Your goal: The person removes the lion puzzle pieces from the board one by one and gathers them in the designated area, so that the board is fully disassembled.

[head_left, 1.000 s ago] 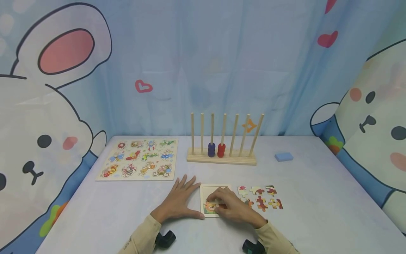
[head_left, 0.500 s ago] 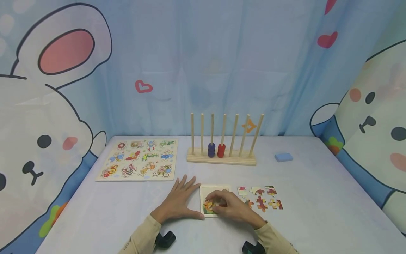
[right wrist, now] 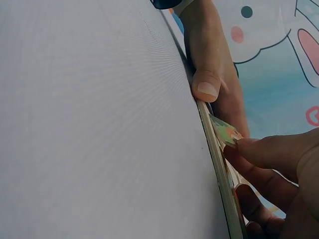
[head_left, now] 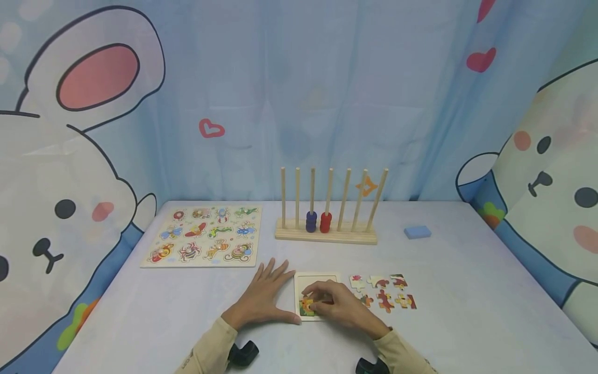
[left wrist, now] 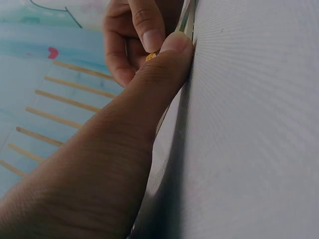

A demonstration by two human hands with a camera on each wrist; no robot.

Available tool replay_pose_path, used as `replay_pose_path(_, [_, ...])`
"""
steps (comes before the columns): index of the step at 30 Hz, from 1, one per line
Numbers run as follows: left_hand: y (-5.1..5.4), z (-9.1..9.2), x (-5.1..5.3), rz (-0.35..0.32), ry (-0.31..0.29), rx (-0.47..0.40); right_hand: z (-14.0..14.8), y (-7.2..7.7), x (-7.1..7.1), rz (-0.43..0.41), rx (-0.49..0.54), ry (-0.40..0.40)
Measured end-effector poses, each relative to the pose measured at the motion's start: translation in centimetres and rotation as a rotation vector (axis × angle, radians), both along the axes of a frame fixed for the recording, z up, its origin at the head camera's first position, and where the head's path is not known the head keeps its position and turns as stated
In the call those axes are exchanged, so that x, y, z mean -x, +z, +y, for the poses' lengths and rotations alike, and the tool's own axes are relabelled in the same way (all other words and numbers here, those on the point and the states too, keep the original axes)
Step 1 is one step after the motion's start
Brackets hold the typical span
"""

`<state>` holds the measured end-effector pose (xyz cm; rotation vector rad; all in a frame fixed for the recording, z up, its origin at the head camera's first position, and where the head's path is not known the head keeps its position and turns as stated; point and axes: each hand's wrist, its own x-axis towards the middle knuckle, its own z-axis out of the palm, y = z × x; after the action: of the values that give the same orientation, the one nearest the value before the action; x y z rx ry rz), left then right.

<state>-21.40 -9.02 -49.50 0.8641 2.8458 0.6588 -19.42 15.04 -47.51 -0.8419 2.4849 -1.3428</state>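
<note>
Danger closest in: pinched, with the right hand (head_left: 341, 305), a tilted, green-and-orange printed jigsaw piece (right wrist: 227, 132) at the lower left corner of a square pale-wood tray (head_left: 308, 278); touched the tray's edge with the left hand (head_left: 262, 298), spread wide, gripping nothing. Probably risked jamming the piece if pressed askew. Beyond, on the white counter (head_left: 210, 301), saw six loose printed jigsaw pieces (head_left: 385, 300), close enough to scatter with a careless sweep.

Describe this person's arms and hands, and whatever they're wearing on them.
The left hand and right hand are bare, with no gloves. The left sleeve and right sleeve are long and beige, reaching the wrists; the left bears small dark marks, too small to read. By each cuff's inner side sits a rounded black device.
</note>
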Motion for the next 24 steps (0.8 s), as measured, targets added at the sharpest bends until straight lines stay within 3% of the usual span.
replay_pose_path(12, [0.2,-0.1,0.0,0.005,0.0,-0.003,0.2,-0.3,0.3,0.045,-0.008,-0.011])
replay_pose_path(24, [0.0,0.0,0.1,0.0,-0.004,-0.001,1.5,0.3,0.4,0.003,0.088,0.01])
